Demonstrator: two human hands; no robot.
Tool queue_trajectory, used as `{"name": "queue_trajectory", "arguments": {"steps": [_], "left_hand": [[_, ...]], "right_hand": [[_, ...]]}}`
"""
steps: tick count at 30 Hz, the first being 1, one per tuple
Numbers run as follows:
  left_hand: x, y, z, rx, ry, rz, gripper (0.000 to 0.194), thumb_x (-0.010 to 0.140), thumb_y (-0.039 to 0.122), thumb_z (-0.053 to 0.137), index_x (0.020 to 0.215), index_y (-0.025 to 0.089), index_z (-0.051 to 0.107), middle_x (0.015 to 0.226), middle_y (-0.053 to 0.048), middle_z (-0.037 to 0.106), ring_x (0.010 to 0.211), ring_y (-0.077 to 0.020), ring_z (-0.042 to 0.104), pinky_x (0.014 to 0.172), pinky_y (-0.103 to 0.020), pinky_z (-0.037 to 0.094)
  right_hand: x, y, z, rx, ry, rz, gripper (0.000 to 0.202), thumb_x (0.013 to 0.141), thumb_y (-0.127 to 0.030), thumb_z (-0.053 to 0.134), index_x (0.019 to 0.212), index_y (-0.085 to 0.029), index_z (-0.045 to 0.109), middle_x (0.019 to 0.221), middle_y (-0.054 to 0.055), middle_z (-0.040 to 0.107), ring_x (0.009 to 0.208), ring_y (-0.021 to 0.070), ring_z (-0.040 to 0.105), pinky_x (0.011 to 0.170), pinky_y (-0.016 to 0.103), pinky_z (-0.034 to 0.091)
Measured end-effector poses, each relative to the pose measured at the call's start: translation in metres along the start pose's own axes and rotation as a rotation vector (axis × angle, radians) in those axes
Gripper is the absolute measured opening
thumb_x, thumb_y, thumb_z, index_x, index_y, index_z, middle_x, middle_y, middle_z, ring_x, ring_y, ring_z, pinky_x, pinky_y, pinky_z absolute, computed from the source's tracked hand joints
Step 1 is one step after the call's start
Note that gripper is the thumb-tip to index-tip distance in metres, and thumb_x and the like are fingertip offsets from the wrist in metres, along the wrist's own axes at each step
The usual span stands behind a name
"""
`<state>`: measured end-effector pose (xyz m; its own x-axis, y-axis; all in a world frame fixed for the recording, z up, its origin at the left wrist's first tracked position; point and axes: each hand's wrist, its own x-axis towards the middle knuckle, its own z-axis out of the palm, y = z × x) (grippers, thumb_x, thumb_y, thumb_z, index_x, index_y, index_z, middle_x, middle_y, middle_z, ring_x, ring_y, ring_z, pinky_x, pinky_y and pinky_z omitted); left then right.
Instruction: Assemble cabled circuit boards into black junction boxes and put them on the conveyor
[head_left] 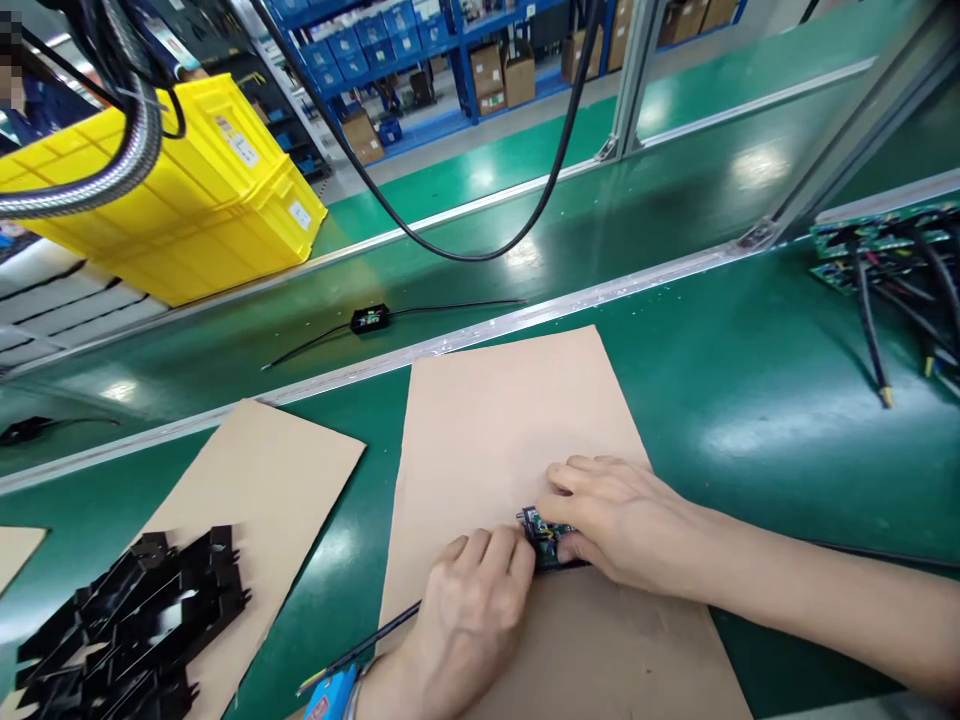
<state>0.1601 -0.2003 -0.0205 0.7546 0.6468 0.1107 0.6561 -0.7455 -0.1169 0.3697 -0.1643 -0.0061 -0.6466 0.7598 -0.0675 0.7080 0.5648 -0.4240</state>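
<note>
Between my two hands a small green circuit board [546, 532], with a black edge along its lower side, rests on a cardboard sheet [510, 410]. My left hand [480, 590] is closed at the board's left end, its fingertips hidden beneath the knuckles. From under that hand a black cable [382, 632] runs down to the left and ends in thin coloured wires. My right hand [607, 510] pinches the board's right part between thumb and fingers. Part of the board is covered by the fingers.
Black plastic housings [150, 620] lie on a second cardboard sheet [262, 470] at left. Circuit boards with thick cables [892, 260] are piled at right. Behind a metal rail [480, 335] lies a black module with leads [370, 319]. Yellow crates [225, 180] stand at back left; a black cable [465, 257] hangs overhead.
</note>
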Motion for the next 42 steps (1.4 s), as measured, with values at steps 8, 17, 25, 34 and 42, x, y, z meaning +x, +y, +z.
{"name": "queue_trajectory", "arguments": {"steps": [8,17,25,34,42], "left_hand": [[-0.002,-0.015,-0.001,-0.125,0.028,-0.045,0.021,0.087,0.001,0.041,0.086,0.018,0.054,0.073,-0.002,0.057,0.061,-0.0186,0.054,0.054,-0.031,0.047],[-0.002,-0.026,0.003,-0.146,0.033,0.114,0.028,0.091,0.003,0.036,0.102,0.012,0.060,0.089,-0.008,0.064,0.077,-0.0211,0.058,0.065,-0.033,0.050],[0.000,-0.039,0.015,-0.394,0.071,0.071,0.026,0.092,0.003,0.040,0.093,0.016,0.063,0.084,-0.006,0.062,0.074,-0.0190,0.053,0.066,-0.032,0.050],[0.006,-0.027,-0.010,-0.506,0.061,0.251,0.030,0.092,0.017,0.052,0.121,0.013,0.058,0.117,-0.010,0.064,0.101,-0.0242,0.057,0.089,-0.040,0.050],[0.013,-0.021,0.006,-0.357,0.034,0.324,0.037,0.098,0.008,0.039,0.132,0.011,0.053,0.130,-0.006,0.062,0.111,-0.0243,0.056,0.093,-0.039,0.050]], "right_hand": [[0.013,-0.009,-0.005,-0.122,0.058,0.017,0.019,0.079,-0.026,0.074,0.090,-0.021,0.059,0.078,0.001,0.063,0.076,0.0210,0.056,0.066,0.032,0.031],[0.059,-0.021,-0.012,-0.057,-0.216,0.065,0.013,0.069,-0.016,0.074,0.072,-0.020,0.061,0.066,0.003,0.062,0.073,0.0228,0.058,0.058,0.031,0.035],[0.071,-0.022,-0.029,-0.137,-0.404,0.089,0.025,0.069,-0.038,0.082,0.077,-0.019,0.068,0.076,0.004,0.068,0.080,0.0254,0.064,0.067,0.034,0.044],[-0.054,0.008,-0.032,0.166,0.058,0.262,0.013,0.092,-0.027,0.058,0.103,-0.021,0.061,0.094,0.004,0.065,0.087,0.0204,0.060,0.072,0.031,0.045],[-0.051,0.006,-0.009,0.187,0.074,0.303,0.020,0.093,-0.011,0.041,0.089,-0.019,0.059,0.083,0.005,0.063,0.076,0.0188,0.059,0.067,0.030,0.043]]}}
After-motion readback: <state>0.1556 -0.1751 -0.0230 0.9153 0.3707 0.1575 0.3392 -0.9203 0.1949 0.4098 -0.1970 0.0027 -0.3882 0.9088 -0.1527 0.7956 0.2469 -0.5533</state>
